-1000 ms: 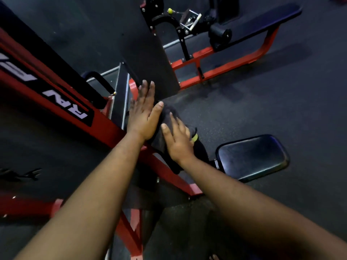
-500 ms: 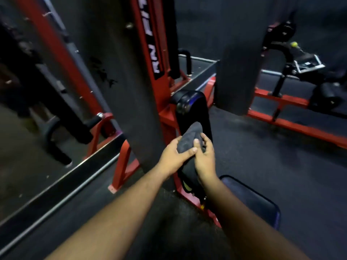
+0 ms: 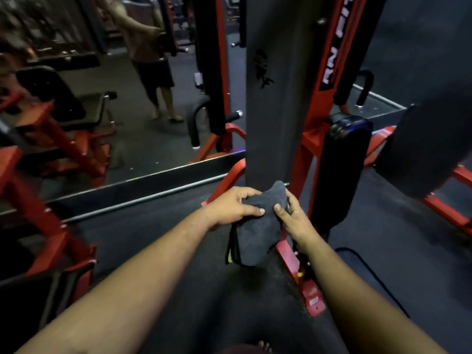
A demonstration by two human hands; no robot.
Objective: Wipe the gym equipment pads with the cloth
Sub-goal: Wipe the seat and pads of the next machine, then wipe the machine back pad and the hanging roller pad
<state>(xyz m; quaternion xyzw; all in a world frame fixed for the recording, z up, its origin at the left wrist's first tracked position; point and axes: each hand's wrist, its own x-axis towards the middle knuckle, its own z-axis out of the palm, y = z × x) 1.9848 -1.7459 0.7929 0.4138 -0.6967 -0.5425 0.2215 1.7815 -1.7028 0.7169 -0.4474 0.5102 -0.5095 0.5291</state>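
The cloth (image 3: 258,231) has come off the black pad (image 3: 339,172); left hand (image 3: 229,208) and right hand (image 3: 293,218) both grip it, fingers curled

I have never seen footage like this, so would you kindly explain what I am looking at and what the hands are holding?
This is one view from a camera worn on a person's head, looking down along both forearms in a gym. The left hand and right hand together grip a dark grey cloth, held in the air. Just beyond stands a red-framed machine with an upright black pad, and a larger round pad sits to the right. On the left is a wall mirror reflecting other equipment and a person.
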